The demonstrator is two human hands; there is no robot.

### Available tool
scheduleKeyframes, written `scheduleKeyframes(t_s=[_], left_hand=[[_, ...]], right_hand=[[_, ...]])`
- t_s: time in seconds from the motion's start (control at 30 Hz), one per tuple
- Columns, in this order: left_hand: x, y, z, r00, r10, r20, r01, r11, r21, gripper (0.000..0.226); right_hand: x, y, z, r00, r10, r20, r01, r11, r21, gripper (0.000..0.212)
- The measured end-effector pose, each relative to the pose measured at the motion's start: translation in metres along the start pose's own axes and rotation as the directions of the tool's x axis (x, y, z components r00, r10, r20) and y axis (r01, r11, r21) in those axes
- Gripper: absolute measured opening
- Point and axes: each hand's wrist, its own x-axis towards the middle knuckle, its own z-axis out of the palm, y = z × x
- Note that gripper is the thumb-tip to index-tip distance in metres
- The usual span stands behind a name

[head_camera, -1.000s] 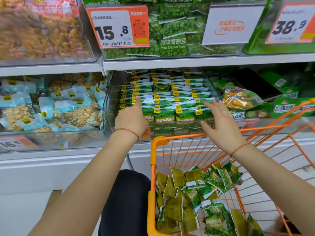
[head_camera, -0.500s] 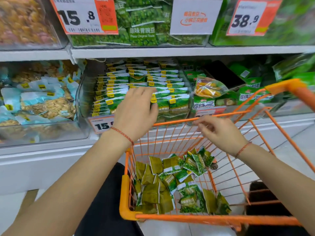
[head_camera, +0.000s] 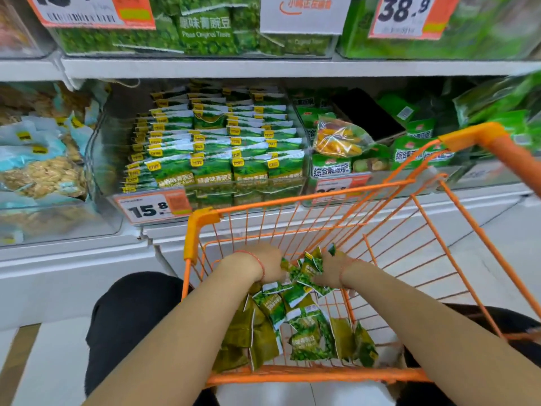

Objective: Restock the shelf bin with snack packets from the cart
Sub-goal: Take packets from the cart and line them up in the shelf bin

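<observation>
Head view: both hands — left hand [head_camera: 268, 266], right hand [head_camera: 329, 272] — clutch packets [head_camera: 306, 269] in the cart [head_camera: 316, 373]; the bin [head_camera: 216, 148] lies straight ahead, above.

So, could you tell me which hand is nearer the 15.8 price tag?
Left. The left hand is in the cart, below and right of the tag; the right hand is farther right.

Your orange wire cart [head_camera: 322, 197] holds green and olive snack packets [head_camera: 304, 326]. The clear shelf bin [head_camera: 99, 159] shows green-and-white packets with yellow tags [head_camera: 216, 159]. Its price label [head_camera: 152, 208] is white and orange with black digits. Thin red bracelets [head_camera: 261, 265] circle both your wrists.
</observation>
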Motion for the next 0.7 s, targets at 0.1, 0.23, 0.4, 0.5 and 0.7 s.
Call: scheduleKeyframes(t_s=[0.1,0.23,0.4,0.5,0.7], left_hand=[[0.004,-0.002,0.0,0.999,0.028,-0.041,-0.028,1.0,0.014,0.048],[0.006,-0.001,-0.002,0.999,0.032,-0.033,-0.033,0.999,-0.021,0.047],[-0.005,-0.001,-0.021,0.969,-0.116,-0.22,0.026,0.927,-0.374,0.051],[-0.017,0.004,-0.031,0.992,-0.121,0.022,0.084,0.536,-0.84,0.071],[-0.034,0.005,-0.04,0.976,0.174,-0.129,-0.146,0.092,-0.985,0.043]], right_hand=[[0.015,0.004,0.01,0.998,0.019,-0.061,-0.018,1.0,0.017,0.087],[0.017,0.006,0.011,0.988,-0.034,-0.153,0.028,0.999,-0.042,0.067],[-0.022,0.007,-0.03,0.942,-0.172,-0.288,0.149,0.984,-0.101,0.037],[-0.05,0.005,-0.04,0.819,-0.319,-0.477,0.356,0.934,-0.014,0.036],[-0.069,0.007,-0.024,0.165,-0.446,-0.88,0.654,0.717,-0.241,0.045]])
